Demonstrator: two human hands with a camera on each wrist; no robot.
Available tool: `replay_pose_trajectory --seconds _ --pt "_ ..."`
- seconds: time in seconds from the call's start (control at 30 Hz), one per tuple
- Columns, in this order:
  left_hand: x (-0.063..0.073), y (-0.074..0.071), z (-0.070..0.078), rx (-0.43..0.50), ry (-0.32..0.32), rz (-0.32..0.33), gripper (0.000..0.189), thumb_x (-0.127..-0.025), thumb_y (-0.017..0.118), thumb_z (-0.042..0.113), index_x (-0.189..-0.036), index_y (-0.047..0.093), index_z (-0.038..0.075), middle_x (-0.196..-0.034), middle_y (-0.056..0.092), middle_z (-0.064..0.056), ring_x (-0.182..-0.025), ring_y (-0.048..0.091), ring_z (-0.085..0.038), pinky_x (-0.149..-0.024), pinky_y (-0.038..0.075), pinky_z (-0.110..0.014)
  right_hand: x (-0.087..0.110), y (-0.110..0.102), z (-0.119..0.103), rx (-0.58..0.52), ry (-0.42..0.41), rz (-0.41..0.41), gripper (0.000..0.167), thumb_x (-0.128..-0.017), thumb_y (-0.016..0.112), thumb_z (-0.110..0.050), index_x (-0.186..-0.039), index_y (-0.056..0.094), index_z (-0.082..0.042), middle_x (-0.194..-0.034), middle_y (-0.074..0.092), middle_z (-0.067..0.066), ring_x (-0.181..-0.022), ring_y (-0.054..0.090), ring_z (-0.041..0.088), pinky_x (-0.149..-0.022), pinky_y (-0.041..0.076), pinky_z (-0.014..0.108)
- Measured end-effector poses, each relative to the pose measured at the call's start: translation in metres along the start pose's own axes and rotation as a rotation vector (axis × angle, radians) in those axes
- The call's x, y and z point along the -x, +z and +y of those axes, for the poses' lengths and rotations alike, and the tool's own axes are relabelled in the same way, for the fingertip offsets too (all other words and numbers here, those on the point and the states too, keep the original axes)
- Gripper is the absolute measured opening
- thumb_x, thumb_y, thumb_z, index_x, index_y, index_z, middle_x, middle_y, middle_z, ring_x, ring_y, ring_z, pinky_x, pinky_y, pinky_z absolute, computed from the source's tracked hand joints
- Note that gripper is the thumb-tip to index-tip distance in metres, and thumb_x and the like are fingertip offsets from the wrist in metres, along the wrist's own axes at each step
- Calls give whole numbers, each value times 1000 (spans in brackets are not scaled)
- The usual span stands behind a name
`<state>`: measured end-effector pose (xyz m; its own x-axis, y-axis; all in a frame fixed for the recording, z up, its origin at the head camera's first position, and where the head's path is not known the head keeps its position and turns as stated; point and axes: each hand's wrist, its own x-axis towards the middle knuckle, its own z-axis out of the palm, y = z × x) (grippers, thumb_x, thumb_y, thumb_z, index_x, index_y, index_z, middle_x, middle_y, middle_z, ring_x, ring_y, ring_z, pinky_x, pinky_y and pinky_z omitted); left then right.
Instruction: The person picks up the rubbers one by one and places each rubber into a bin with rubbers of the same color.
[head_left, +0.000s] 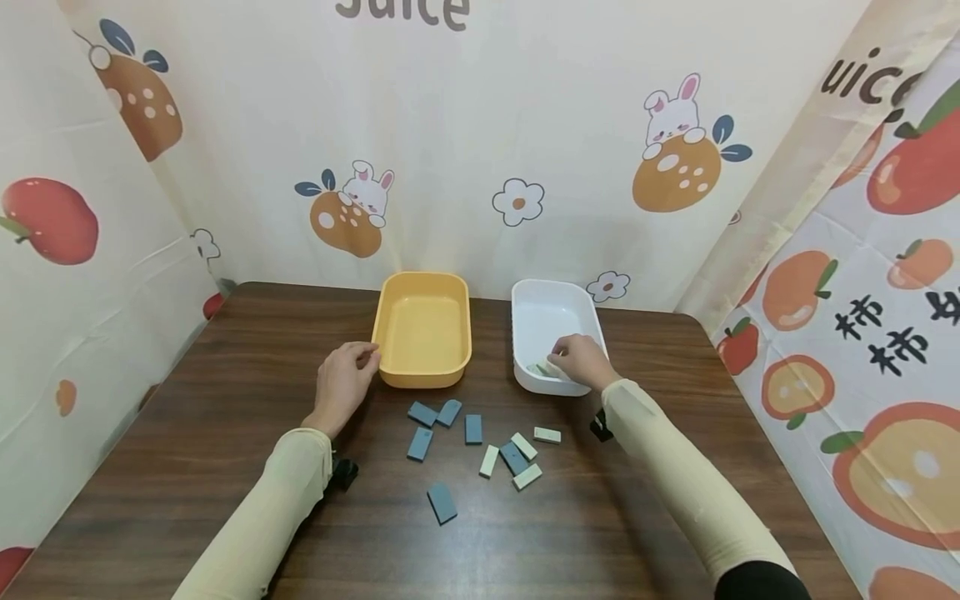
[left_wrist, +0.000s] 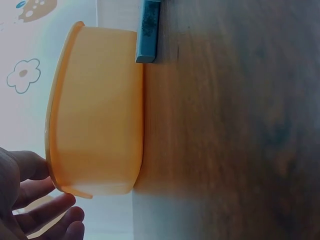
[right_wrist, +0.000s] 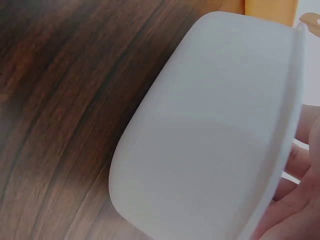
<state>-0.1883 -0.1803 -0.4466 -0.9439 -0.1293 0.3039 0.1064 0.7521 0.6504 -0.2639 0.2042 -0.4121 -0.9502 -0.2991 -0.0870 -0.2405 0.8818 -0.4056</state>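
Note:
In the head view my left hand (head_left: 345, 383) is at the left rim of the yellow bin (head_left: 423, 379). The left wrist view shows its fingers (left_wrist: 40, 215) loosely bent by the bin's corner, with the thumb right at the rim. My right hand (head_left: 583, 360) reaches over the near right side of the white bin (head_left: 551, 387), fingertips pointing down inside. Pale green blocks (head_left: 537, 368) lie on the bin floor under those fingertips. The white wall hides part of the hand in the right wrist view, and I cannot tell whether it holds a block.
In front of the bins, several blue blocks (head_left: 418, 444) and several pale green blocks (head_left: 488, 461) are scattered on the dark wooden table (head_left: 262, 467). One blue block (head_left: 513, 458) lies among the pale ones. Printed curtains (head_left: 450, 108) stand behind and at both sides.

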Motion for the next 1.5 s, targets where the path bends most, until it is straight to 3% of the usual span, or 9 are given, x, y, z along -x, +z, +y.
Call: replay_pose_trajectory --seconds 0.47,0.87,1.5 --pt "1 1 -1 -10 -24 0 31 -96 60 20 -119 68 2 -117 68 -19 -101 64 -36 -88 47 -53 17 -6 -3 -32 -63 72 20 -94 62 -20 -92 73 -3 -90 73 12 -79 63 21 -75 53 40" --pt "1 0 0 -10 -28 -5 31 -95 60 21 -120 68 3 -120 68 -19 -102 64 -35 -89 47 -53 36 -10 -12 -40 -94 111 18 -93 64 -19 -92 74 -3 -87 72 9 -74 59 18 -68 51 34" --pt "0 1 0 -23 -27 -13 31 -95 60 20 -121 68 2 -120 66 -21 -102 64 -35 -88 48 -53 60 -8 8 74 77 266 20 -90 63 -17 -92 72 1 -75 67 12 -58 53 19 -51 40 28"
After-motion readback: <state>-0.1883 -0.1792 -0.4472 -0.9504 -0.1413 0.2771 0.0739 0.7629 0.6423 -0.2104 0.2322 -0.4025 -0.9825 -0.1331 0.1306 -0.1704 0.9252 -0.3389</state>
